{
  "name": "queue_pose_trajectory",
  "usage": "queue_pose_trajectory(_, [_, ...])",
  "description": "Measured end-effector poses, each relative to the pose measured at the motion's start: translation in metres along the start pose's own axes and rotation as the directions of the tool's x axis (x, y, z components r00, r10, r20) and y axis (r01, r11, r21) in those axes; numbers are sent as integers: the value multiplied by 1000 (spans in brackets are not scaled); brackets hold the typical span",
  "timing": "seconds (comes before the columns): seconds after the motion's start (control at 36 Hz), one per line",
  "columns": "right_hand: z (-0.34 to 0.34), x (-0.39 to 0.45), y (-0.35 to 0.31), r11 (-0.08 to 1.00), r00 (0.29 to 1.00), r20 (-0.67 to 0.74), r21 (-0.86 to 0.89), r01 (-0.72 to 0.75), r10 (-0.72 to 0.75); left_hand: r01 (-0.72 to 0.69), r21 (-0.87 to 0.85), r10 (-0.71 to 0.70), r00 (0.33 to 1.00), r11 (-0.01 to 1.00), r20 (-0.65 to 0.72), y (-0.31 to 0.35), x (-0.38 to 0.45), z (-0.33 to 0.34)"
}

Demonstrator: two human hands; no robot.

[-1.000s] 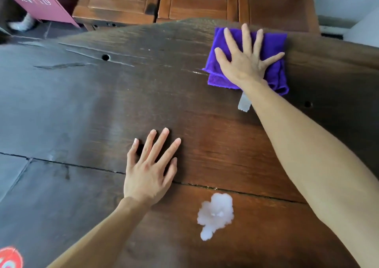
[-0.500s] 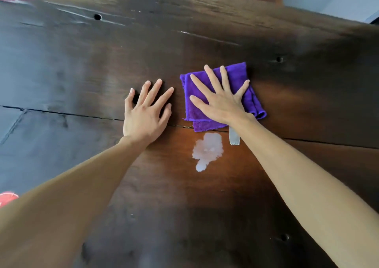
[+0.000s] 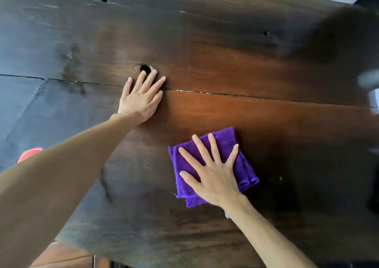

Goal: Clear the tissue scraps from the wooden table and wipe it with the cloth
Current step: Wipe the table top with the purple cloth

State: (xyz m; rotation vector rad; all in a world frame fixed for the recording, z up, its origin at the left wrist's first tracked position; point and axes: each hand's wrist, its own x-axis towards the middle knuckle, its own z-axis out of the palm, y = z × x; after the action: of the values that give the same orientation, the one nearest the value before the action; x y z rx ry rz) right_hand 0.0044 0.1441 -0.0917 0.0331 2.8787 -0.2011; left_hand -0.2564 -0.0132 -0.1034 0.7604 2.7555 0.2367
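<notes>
Head view: I see my right hand (image 3: 213, 175) pressing flat (fingers spread) on the folded purple cloth (image 3: 244, 165); my left hand (image 3: 141, 101) lies flat, fingers straight, on the dark wooden table (image 3: 246, 72).

Left hand (image 3: 141, 100) laid flat, fingers straight, arm extended. Right hand (image 3: 213, 173) pressed palm-down, fingers splayed wide.

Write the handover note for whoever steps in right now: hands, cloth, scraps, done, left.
Right hand: flat, fingers spread, pressing the folded purple cloth onto the near part of the wooden table.
Left hand: flat on the bare wood beside a knot hole, bracing, holding nothing.
Scraps: no loose scrap shows on the open wood; a small white bit peeks out by the right wrist, too hidden to identify.
Done: wiping is under way.
Left: check that white bit, then wipe the remaining surface.
</notes>
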Motion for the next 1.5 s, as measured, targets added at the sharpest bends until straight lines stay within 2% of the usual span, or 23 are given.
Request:
queue_pose_trajectory(0.19, [24,-122,-61,996,995,86,74,-58,51,-9,29,10,1000,1000,-12,-2,-6,3])
queue_pose_trajectory(0.36, [28,-163,-103,988,982,167,111,-103,84,-15,26,16,999,1000,-29,0,-8,3])
queue_pose_trajectory(0.5, [26,-177,-86,991,979,193,109,-82,60,-28,14,29,998,999,-48,-3,-9,3])
queue_pose_trajectory(0.67, [26,-213,-25,978,946,253,-7,-207,202,-32,-5,32,999,999,-40,-5,-8,4])
queue_pose_trajectory(0.78, [27,-213,-30,964,933,244,-34,-265,265,-49,-114,49,999,992,-1,-13,-4,-2])
queue_pose_trajectory(0.92, [31,-181,-80,969,949,198,-34,-246,247,8,-56,-14,994,998,-109,-59,-27,-11])
queue_pose_trajectory(1.06, [33,-120,-128,980,973,136,45,-194,187,50,53,-47,998,997,-46,-106,-40,-18])
queue_pose_trajectory(1.14, [29,-74,-147,978,982,62,105,-182,176,112,69,-107,992,991,-74,-132,-42,-24])
queue_pose_trajectory(1.25, [21,-24,-145,978,983,42,105,-181,177,172,19,-170,982,985,-84,-149,-44,-27])
queue_pose_trajectory(1.5, [-16,133,-93,982,980,-69,26,-187,189,166,20,-162,978,986,-131,-156,-46,-21])
